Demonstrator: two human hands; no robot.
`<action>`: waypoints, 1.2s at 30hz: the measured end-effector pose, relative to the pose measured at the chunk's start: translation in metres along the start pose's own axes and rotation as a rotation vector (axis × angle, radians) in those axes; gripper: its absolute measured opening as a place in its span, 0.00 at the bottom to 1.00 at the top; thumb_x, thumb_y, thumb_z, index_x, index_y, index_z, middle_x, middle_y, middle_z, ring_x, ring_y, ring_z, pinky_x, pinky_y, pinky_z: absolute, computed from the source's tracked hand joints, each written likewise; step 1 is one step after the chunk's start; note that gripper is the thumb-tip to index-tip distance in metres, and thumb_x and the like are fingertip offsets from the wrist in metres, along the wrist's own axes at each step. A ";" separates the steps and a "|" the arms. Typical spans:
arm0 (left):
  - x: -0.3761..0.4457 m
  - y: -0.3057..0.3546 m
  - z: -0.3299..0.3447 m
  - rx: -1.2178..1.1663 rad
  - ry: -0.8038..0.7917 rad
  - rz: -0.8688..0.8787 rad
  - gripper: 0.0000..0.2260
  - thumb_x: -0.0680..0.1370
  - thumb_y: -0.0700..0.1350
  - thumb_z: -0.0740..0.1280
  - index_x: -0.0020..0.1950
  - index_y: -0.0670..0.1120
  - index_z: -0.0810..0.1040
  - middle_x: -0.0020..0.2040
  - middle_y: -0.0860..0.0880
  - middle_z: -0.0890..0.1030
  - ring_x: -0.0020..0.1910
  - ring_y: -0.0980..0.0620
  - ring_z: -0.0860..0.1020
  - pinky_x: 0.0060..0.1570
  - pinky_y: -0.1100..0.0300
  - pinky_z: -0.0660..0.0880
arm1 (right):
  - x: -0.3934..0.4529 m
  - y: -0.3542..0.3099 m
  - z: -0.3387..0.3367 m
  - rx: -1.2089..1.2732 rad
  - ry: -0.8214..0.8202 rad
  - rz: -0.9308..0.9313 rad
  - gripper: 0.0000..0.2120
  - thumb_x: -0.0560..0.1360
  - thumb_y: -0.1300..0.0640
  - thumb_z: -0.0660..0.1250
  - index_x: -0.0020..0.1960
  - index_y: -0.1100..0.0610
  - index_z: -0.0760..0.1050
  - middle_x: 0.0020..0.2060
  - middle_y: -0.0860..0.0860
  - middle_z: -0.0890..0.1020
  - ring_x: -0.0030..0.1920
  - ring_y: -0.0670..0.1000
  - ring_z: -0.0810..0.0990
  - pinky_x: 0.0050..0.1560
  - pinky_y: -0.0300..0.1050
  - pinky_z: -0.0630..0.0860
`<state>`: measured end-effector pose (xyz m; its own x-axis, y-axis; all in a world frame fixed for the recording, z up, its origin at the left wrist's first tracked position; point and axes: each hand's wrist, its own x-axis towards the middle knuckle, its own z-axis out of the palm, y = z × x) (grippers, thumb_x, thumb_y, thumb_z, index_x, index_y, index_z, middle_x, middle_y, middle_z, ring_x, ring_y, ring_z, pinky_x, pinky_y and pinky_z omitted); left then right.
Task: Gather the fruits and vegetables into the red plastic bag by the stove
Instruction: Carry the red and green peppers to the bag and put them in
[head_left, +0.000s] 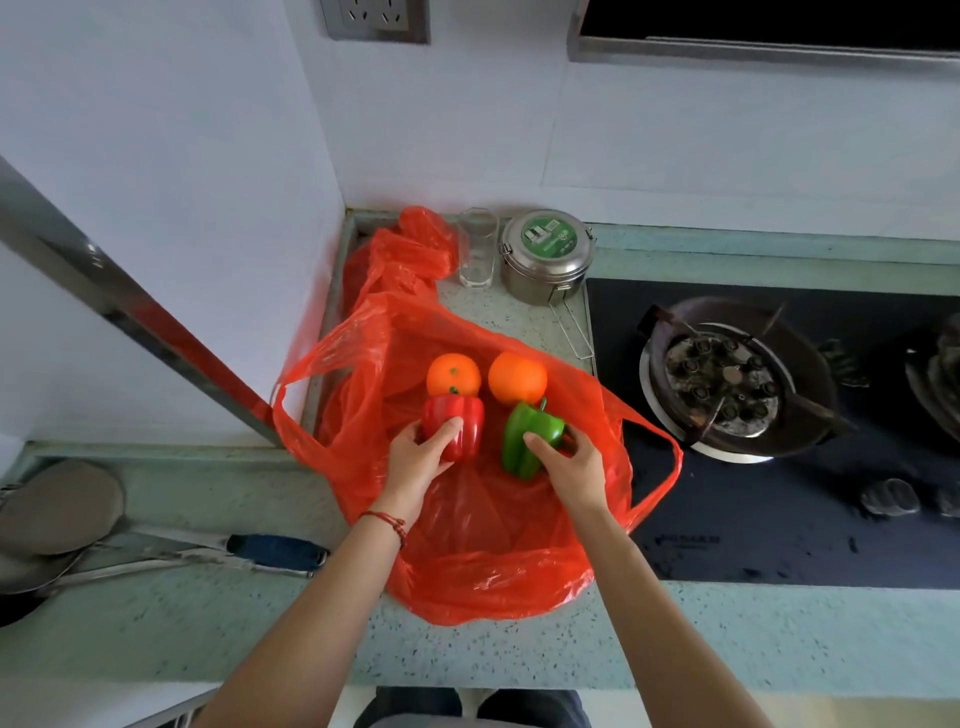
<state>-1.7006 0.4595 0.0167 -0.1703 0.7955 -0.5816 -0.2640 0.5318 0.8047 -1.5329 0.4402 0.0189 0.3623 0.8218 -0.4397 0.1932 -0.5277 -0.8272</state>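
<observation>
The red plastic bag (483, 561) lies spread out on the counter left of the stove, its mouth wide. On it sit two oranges, one on the left (453, 373) and one on the right (517, 377). Just in front of them, my left hand (415, 460) grips a red bell pepper (460, 421). My right hand (569, 467) grips a green bell pepper (530, 436). Both peppers rest low over the bag's plastic.
A black gas stove (737, 384) fills the right side. Behind the bag stand a clear glass (477, 254) and a steel lidded tin (546, 257). A second red bag (410, 249) is bunched in the corner. Pan handles (275, 552) lie at the left.
</observation>
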 end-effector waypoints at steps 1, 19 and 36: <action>0.001 0.000 0.002 0.005 -0.006 -0.001 0.13 0.73 0.42 0.69 0.56 0.40 0.75 0.45 0.46 0.78 0.44 0.53 0.78 0.47 0.57 0.77 | 0.002 0.000 0.000 -0.006 -0.001 0.003 0.31 0.68 0.49 0.73 0.66 0.59 0.69 0.59 0.55 0.77 0.60 0.55 0.75 0.61 0.51 0.73; 0.013 -0.016 0.001 0.391 0.046 0.103 0.17 0.60 0.65 0.68 0.32 0.51 0.78 0.37 0.48 0.81 0.45 0.44 0.81 0.51 0.42 0.78 | 0.004 0.002 0.002 -0.094 0.017 -0.017 0.31 0.72 0.47 0.69 0.70 0.59 0.65 0.64 0.55 0.75 0.64 0.56 0.73 0.59 0.44 0.69; -0.030 -0.006 -0.019 0.709 -0.042 0.496 0.23 0.73 0.46 0.69 0.65 0.39 0.71 0.64 0.39 0.74 0.65 0.44 0.71 0.64 0.58 0.64 | -0.053 0.016 -0.003 -0.135 0.202 -0.169 0.29 0.73 0.51 0.67 0.70 0.56 0.63 0.66 0.54 0.73 0.65 0.52 0.72 0.66 0.47 0.68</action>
<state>-1.7120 0.4268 0.0269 -0.0704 0.9861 -0.1503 0.4884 0.1654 0.8568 -1.5460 0.3875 0.0301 0.4857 0.8486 -0.2097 0.3815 -0.4216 -0.8226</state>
